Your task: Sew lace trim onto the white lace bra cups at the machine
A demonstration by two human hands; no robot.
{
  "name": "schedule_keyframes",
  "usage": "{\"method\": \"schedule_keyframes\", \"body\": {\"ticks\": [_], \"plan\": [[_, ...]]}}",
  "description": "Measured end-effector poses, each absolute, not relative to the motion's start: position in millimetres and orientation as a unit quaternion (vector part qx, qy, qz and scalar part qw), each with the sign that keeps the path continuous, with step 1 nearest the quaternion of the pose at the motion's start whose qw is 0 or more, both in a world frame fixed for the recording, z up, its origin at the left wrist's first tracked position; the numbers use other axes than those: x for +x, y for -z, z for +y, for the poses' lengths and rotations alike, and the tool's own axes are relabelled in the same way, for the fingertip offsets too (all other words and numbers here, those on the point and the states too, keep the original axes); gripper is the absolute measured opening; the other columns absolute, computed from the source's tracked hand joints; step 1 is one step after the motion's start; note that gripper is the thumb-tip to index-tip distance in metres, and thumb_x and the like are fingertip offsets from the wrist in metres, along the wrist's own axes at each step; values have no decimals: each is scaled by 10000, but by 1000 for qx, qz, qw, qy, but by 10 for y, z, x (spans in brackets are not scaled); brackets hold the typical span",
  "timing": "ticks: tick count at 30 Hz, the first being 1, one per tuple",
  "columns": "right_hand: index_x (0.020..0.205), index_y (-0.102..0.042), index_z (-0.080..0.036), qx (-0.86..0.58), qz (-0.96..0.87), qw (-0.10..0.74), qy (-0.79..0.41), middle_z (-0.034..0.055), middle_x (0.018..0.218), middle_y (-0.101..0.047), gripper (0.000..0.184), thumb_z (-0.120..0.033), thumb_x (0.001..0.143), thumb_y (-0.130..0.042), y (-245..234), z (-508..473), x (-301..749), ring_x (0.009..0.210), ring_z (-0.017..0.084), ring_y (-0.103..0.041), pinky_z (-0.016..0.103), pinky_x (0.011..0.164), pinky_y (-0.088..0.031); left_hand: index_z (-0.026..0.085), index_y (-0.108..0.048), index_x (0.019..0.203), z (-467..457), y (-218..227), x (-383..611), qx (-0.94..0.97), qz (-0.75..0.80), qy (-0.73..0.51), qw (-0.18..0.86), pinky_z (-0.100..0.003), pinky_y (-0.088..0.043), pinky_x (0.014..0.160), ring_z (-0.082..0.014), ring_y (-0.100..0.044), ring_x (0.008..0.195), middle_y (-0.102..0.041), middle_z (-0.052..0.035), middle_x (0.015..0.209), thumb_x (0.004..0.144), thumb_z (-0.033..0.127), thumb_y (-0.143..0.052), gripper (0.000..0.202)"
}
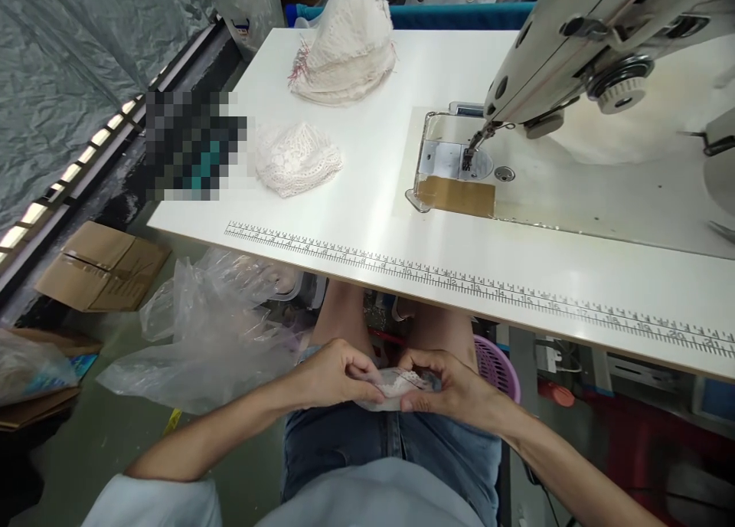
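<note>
Over my lap, my left hand [338,374] pinches one side of a small whitish lace piece [396,383]. The other side is between the thumb and fingers of my right hand [451,385]. This piece looks partly see-through, with a lacy edge near my right fingers; whether thin plastic is around it I cannot tell. On the white table in front, a lace cap-like piece [299,159] lies at the left. Behind it stands a stack of cream cloth caps [345,46] with reddish thread ends at the rim.
A sewing machine [574,60] takes up the table's right side, needle over its metal plate. A printed ruler [402,268] runs along the table's [367,205] front edge. Plastic bags [200,343], a cardboard box [103,266] and a purple basket [498,368] are lower down.
</note>
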State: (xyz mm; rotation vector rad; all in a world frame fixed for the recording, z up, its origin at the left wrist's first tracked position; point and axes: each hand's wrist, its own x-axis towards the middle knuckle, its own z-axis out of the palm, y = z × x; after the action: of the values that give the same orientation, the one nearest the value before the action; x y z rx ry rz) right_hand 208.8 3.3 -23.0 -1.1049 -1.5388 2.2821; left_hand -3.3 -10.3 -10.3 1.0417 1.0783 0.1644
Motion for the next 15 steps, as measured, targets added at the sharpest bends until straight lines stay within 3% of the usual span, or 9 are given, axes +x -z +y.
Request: {"method": "schedule_keyframes", "body": {"ticks": [6,11,15], "plan": [[707,-545,-177,-363,-509,96,-774,-38,649,-480,338,-481,697,-694,245,7,2078,596,102,-417,218,559,-330,121,-715,713,-105,93,-93,499,486,-66,714,-166,-315,499,-77,-457,535,-584,29,571,664,292,-716,178],[718,-549,-173,-343,-506,97,-785,-36,660,-483,297,-441,734,-676,273,-7,2075,616,104,-426,222,582,-338,125,-718,832,-112,94,-57,491,464,-78,733,-180,-387,599,-127,-563,672,-660,-4,720,640,314,-743,270],[798,-530,-182,-341,-518,105,-777,-19,734,-490,271,-426,771,-643,286,-8,2108,682,122,-453,230,618,-359,113,-729,808,-127,117,-7,462,485,-81,738,-181,-383,569,-116,-552,613,-669,-12,683,646,293,-732,242]]}}
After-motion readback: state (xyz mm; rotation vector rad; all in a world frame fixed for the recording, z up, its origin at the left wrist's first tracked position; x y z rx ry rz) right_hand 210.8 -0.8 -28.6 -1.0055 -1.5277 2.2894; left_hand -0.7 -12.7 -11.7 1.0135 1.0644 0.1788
